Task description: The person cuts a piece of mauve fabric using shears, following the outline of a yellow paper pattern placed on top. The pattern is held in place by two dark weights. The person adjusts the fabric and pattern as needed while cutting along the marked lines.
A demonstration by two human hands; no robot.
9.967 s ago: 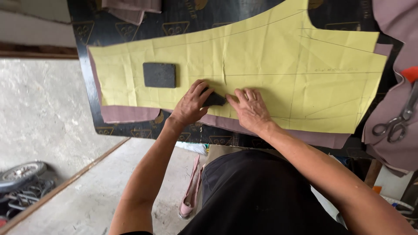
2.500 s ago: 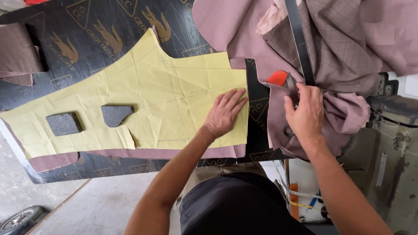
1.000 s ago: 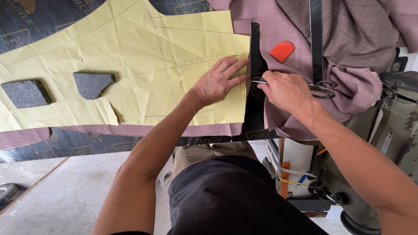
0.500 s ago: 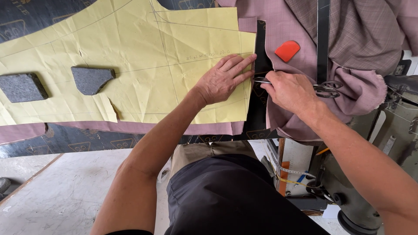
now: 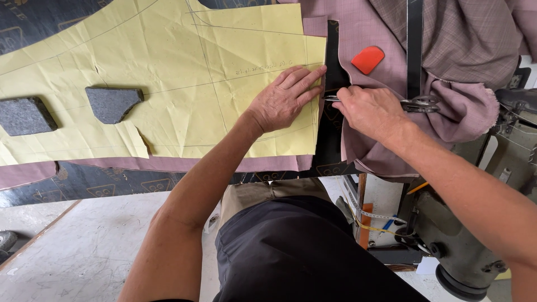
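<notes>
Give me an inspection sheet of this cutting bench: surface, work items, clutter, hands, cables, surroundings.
Surface: dark printed table top, mostly covered.
Work items: yellow paper pattern lies flat on mauve cloth; scissors at the pattern's right edge.
Clutter: two dark stone weights on the pattern; red tailor's chalk and a black strap on the bunched cloth.
Hands: left hand presses the pattern's edge; right hand grips the scissors.
Cables: nothing seen.
Surroundings: sewing machine at lower right, measuring tape beside it, pale concrete floor.
</notes>
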